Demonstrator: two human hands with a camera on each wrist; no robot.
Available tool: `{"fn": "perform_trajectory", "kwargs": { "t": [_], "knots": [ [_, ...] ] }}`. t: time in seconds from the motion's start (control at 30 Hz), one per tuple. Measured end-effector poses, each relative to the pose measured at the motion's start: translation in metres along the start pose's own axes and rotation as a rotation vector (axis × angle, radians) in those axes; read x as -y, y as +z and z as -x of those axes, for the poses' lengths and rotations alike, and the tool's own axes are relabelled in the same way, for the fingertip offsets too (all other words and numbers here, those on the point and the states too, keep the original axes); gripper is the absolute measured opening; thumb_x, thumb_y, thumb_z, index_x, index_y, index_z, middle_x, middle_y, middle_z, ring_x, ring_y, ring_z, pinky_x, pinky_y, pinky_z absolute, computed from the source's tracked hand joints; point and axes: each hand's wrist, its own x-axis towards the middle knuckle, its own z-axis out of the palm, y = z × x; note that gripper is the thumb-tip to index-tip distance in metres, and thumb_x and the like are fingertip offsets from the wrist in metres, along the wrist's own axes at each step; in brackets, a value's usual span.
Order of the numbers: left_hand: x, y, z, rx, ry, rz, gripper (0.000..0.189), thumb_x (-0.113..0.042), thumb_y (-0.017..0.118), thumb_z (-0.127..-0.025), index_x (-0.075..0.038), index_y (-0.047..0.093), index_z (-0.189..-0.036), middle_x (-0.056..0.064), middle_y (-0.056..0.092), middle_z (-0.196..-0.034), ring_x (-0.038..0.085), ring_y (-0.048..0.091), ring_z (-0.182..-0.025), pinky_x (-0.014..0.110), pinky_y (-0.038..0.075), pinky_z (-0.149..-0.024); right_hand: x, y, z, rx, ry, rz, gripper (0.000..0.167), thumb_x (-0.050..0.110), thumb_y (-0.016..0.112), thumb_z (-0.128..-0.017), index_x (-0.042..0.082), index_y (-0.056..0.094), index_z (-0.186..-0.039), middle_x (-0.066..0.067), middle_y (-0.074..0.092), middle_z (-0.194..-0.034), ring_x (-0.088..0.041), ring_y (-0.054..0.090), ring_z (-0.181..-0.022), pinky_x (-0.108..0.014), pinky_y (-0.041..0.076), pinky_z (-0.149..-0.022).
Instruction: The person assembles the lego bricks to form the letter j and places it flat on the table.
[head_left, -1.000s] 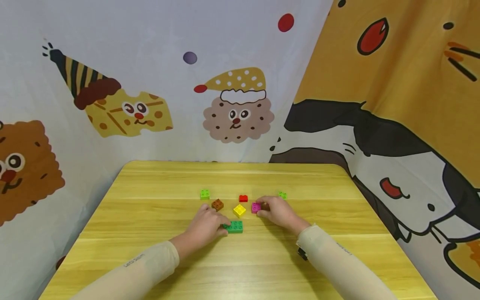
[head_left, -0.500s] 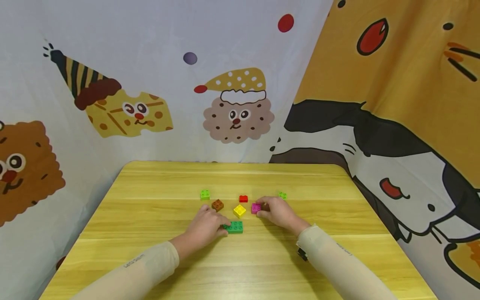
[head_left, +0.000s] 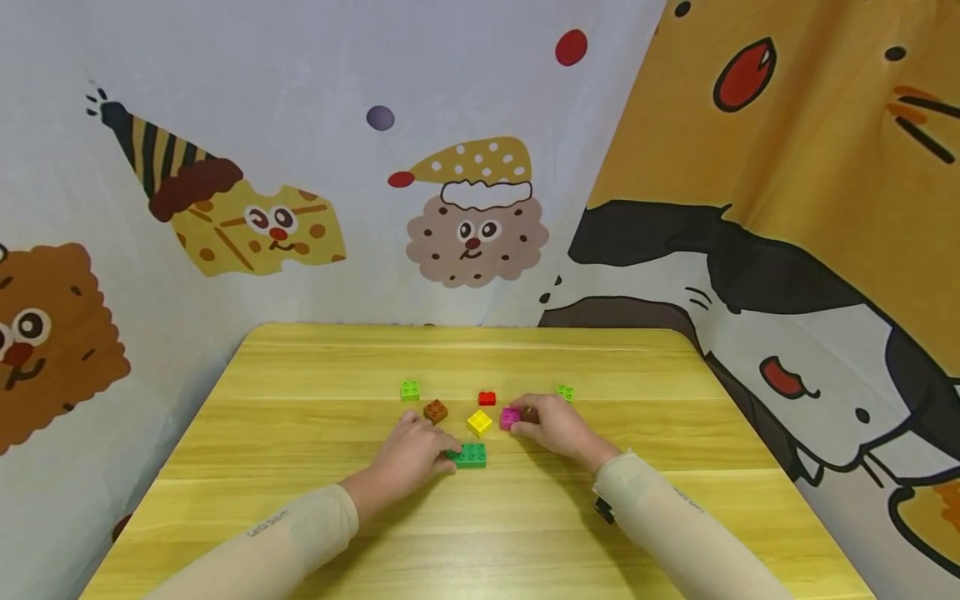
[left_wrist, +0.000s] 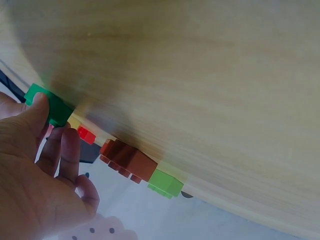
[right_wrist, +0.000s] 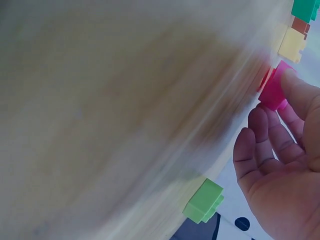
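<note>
My left hand (head_left: 411,452) pinches the left end of a long green toy building brick (head_left: 472,455) that lies on the table; in the left wrist view the thumb presses the side of this green brick (left_wrist: 52,105). Between thumb and fingers of my right hand (head_left: 557,423) is a small magenta brick (head_left: 510,418), also seen in the right wrist view as a magenta brick (right_wrist: 276,87). A yellow brick (head_left: 479,423) sits turned at an angle between the two hands. Just beyond the left fingers lies a brown brick (head_left: 435,411).
Farther back on the wooden table (head_left: 337,358) are a red brick (head_left: 487,398), a light green brick (head_left: 409,390) at left and another light green brick (head_left: 566,392) behind the right hand. A cartoon-printed curtain (head_left: 315,100) hangs along the table's far edge and sides.
The magenta brick has shifted very slightly left with the right fingers. My left hand and the green brick have stayed in place.
</note>
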Motion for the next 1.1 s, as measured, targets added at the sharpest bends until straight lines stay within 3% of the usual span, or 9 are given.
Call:
{"fn": "perform_trajectory", "kwargs": {
  "t": [0.27, 0.5, 1.1],
  "knots": [
    [0.000, 0.000, 0.000, -0.005, 0.004, 0.012, 0.028, -0.037, 0.082, -0.079, -0.025, 0.078, -0.104, -0.013, 0.073, -0.105, 0.007, 0.065, -0.090, 0.031, 0.033, -0.077, 0.002, -0.001, 0.001, 0.011, 0.017, -0.100, 0.034, 0.034, 0.073, -0.091, 0.020, 0.068, -0.122, 0.009, 0.068, -0.102, -0.010, 0.060, -0.085, -0.027, 0.052, -0.072],
    [0.001, 0.000, -0.001, -0.014, 0.015, 0.000, 0.028, -0.038, 0.082, -0.079, -0.026, 0.078, -0.104, -0.012, 0.073, -0.105, 0.008, 0.065, -0.090, 0.031, 0.031, -0.076, 0.006, -0.002, 0.001, 0.022, -0.017, -0.205, 0.031, 0.030, 0.074, -0.090, 0.020, 0.069, -0.119, 0.008, 0.068, -0.102, -0.014, 0.063, -0.087, -0.027, 0.053, -0.070],
    [0.001, 0.001, 0.000, -0.013, 0.018, 0.003, 0.028, -0.037, 0.082, -0.079, -0.025, 0.077, -0.104, -0.011, 0.073, -0.103, 0.008, 0.066, -0.090, 0.032, 0.034, -0.077, 0.029, 0.001, 0.007, 0.102, -0.069, -0.287, 0.035, 0.031, 0.075, -0.089, 0.021, 0.068, -0.122, 0.004, 0.068, -0.094, -0.019, 0.063, -0.081, -0.031, 0.055, -0.061]
  ]
}}
